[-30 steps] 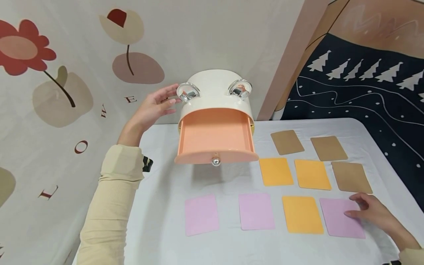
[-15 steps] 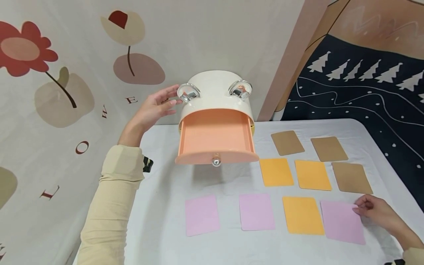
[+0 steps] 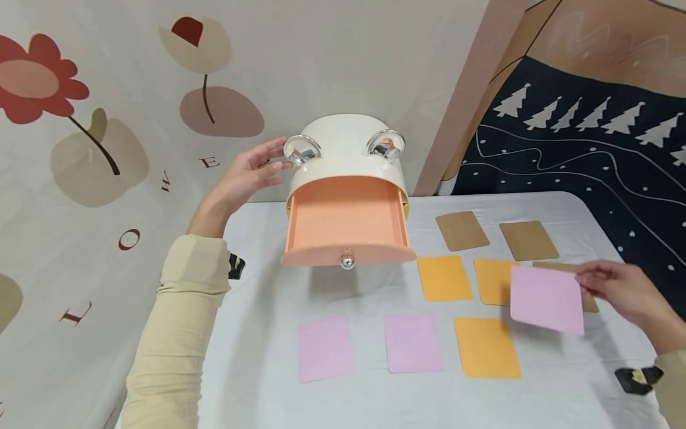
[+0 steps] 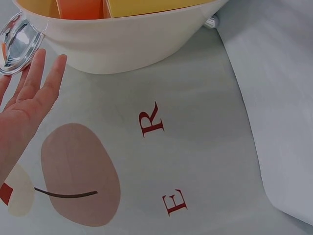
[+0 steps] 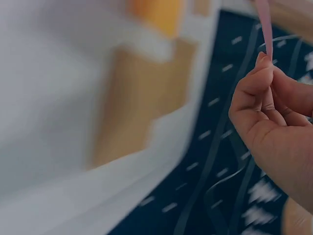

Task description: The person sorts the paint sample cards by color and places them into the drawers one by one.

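My right hand [image 3: 624, 292] pinches a pink square card [image 3: 546, 301] by its right edge, lifted off the table and tilted. Beneath it, the card partly covers a brown card [image 3: 592, 302] and an orange card [image 3: 490, 280] in the head view. Against the wall stands a white rounded drawer box [image 3: 343, 143] with two silver ear-like rings. Its peach drawer [image 3: 345, 217], with a silver knob [image 3: 348, 262], is pulled out and holds nothing. My left hand [image 3: 249, 173] has relaxed fingers, the tips right at the left silver ring [image 3: 302, 150].
Two pink cards [image 3: 326, 350] lie at the front of the white-covered table [image 3: 257, 369]. Beside them lies an orange card [image 3: 488, 347], with another orange card [image 3: 445, 278] farther back. Two more brown cards [image 3: 462, 231] lie at the back right. A flower-print cloth [image 3: 225, 111] hangs behind.
My right hand has taken the rightmost pink card by its edge and raised it from the table, up and away toward the brown cards. My left hand has stayed at the silver ring.
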Motion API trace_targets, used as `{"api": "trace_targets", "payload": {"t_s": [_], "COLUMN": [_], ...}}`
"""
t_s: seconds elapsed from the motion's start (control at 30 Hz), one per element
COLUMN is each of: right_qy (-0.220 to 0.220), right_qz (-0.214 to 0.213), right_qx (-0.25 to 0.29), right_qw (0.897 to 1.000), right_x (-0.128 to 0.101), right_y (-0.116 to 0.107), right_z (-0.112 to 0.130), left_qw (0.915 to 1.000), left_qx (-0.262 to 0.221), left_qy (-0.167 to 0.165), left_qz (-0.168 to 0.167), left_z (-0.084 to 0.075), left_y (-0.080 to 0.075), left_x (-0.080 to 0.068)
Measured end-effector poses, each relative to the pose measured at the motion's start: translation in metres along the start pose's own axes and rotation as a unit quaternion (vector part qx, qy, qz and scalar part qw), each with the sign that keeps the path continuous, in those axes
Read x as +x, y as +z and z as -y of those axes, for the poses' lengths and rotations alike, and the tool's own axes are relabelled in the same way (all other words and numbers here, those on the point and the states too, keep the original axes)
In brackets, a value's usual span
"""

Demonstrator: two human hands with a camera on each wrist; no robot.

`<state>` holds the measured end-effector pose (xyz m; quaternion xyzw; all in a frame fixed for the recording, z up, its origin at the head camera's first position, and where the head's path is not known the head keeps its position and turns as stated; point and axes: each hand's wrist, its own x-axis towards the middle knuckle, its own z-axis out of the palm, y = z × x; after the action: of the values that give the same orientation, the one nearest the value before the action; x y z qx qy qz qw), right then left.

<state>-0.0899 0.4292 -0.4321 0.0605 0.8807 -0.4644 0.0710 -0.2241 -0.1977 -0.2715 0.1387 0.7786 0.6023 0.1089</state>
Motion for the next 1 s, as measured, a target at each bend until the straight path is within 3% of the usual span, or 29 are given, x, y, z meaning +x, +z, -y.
{"api": "trace_targets", "payload": {"t_s": [0.1, 0.2, 0.47, 0.57, 0.7, 1.0], "right_qy": [-0.015, -0.033, -0.082, -0.105, -0.102, -0.083], "right_qz": [-0.002, -0.007, 0.021, 0.045, 0.071, 0.112], "right_qx": [-0.024, -0.010, 0.068, 0.084, 0.110, 0.163], "right_qw": [1.000, 0.999, 0.994, 0.990, 0.986, 0.977], "right_x": [0.009, 0.019, 0.048, 0.055, 0.061, 0.072], "right_y": [0.009, 0.019, 0.055, 0.071, 0.092, 0.138], "right_z": [0.073, 0.128, 0.230, 0.256, 0.282, 0.297], "left_qw": [1.0000, 1.0000, 1.0000, 1.0000, 1.0000, 1.0000], "left_qx": [0.001, 0.003, 0.007, 0.007, 0.006, 0.009], "left_qy": [0.002, 0.003, 0.003, 0.002, 0.002, 0.001], "left_qz": [0.001, 0.003, 0.004, 0.003, 0.002, 0.001], "left_z": [0.000, 0.001, 0.000, 0.000, 0.000, 0.000], "left_y": [0.000, 0.000, 0.000, 0.000, 0.000, 0.000], "left_x": [0.000, 0.000, 0.000, 0.000, 0.000, 0.001]}}
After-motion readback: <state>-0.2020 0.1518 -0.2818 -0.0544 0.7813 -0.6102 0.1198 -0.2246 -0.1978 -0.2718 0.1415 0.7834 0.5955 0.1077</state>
